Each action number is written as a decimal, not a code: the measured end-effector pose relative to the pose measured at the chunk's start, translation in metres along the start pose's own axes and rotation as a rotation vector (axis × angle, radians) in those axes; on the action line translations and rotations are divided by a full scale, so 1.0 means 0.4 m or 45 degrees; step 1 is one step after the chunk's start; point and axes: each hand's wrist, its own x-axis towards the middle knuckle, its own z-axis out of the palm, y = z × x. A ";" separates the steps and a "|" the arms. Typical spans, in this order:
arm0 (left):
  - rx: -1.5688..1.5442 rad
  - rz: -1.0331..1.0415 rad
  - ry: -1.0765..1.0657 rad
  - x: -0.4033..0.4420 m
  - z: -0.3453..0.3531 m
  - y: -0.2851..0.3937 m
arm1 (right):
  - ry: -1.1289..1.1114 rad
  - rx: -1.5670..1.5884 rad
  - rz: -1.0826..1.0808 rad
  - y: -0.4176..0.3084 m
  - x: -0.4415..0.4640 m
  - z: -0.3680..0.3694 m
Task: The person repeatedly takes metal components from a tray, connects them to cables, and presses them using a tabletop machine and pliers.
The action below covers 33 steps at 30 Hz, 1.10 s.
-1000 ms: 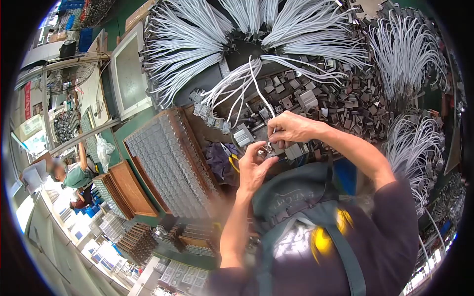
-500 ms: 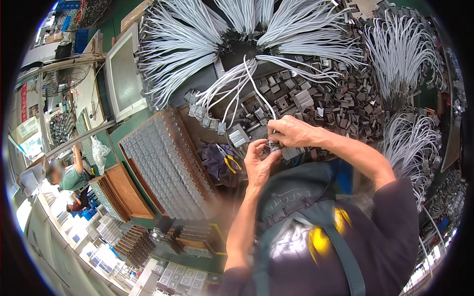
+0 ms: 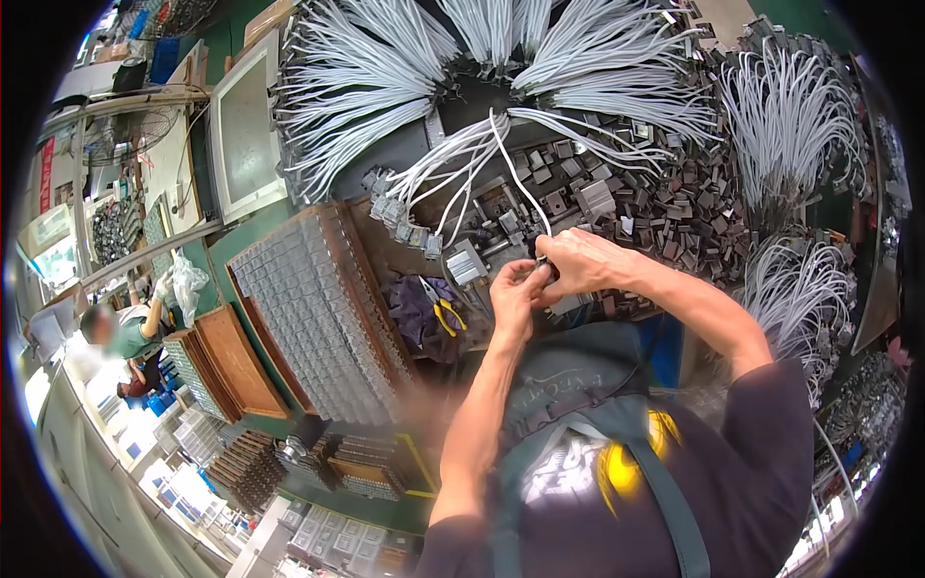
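Both my hands meet over the near edge of the workbench. My right hand (image 3: 578,262) is closed on the end of a white cable (image 3: 521,185), which runs up to a bundle. Against it, my left hand (image 3: 517,291) pinches a small metal part, mostly hidden by the fingers. Left of my hands sits a silver block (image 3: 466,267) on the bench. Cables with metal connectors (image 3: 412,234) hang from the bundle at the upper left. Yellow-handled pliers (image 3: 444,316) rest on a dark cloth (image 3: 409,323).
Small metal pieces (image 3: 665,193) are heaped right of the cables. A tray of grey parts (image 3: 313,313) stands at the left. More white cable bundles (image 3: 785,125) are at the right. A co-worker (image 3: 135,332) is at the far left.
My left hand has moved slightly right and up, closer against my right hand, and the metal part is now more covered. The co-worker's arm has shifted.
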 end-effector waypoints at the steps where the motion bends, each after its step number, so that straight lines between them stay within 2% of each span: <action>1: -0.042 -0.083 0.040 0.013 0.012 0.005 | 0.045 -0.125 0.016 0.011 0.007 0.007; 3: -0.023 -0.078 0.048 0.028 0.033 0.026 | 0.026 -0.117 0.018 0.027 0.019 -0.006; 9: 0.581 0.427 0.170 0.043 0.038 0.053 | 0.091 -0.436 -0.078 0.029 0.055 -0.031; 11: 0.639 0.428 0.214 0.054 0.034 0.051 | -0.023 -0.457 -0.032 0.032 0.069 -0.024; 13: 1.023 0.633 0.297 0.095 -0.003 0.007 | 0.031 -0.481 -0.153 0.058 0.087 0.011; 14: 1.210 0.885 0.406 0.084 0.023 0.020 | 0.055 -0.575 -0.183 0.103 0.112 0.057; 18: 1.198 0.747 0.437 0.106 0.035 0.044 | 0.141 -0.599 -0.170 0.076 0.100 0.054; 20: 1.180 0.770 0.415 0.102 0.039 0.056 | 0.313 -0.557 -0.141 0.072 0.067 0.046; 23: 1.205 0.762 0.410 0.099 0.044 0.064 | 0.936 -0.612 -0.172 0.129 -0.029 -0.067; 24: 1.186 0.750 0.397 0.101 0.046 0.063 | 1.115 -0.714 0.094 0.168 -0.055 -0.102; 25: 1.172 0.736 0.382 0.102 0.045 0.062 | 1.100 -0.805 0.370 0.238 -0.071 -0.118; 26: 1.163 0.716 0.368 0.105 0.043 0.062 | 0.957 -1.048 0.461 0.310 -0.085 -0.123; 27: 1.165 0.722 0.365 0.103 0.042 0.062 | 0.889 -1.028 0.489 0.359 -0.094 -0.112; 29: 1.231 0.687 0.342 0.100 0.033 0.071 | 0.944 -1.151 0.346 0.398 -0.093 -0.102; 33: 1.193 0.776 0.296 0.073 0.007 0.084 | 1.031 -1.198 0.453 0.307 -0.111 -0.088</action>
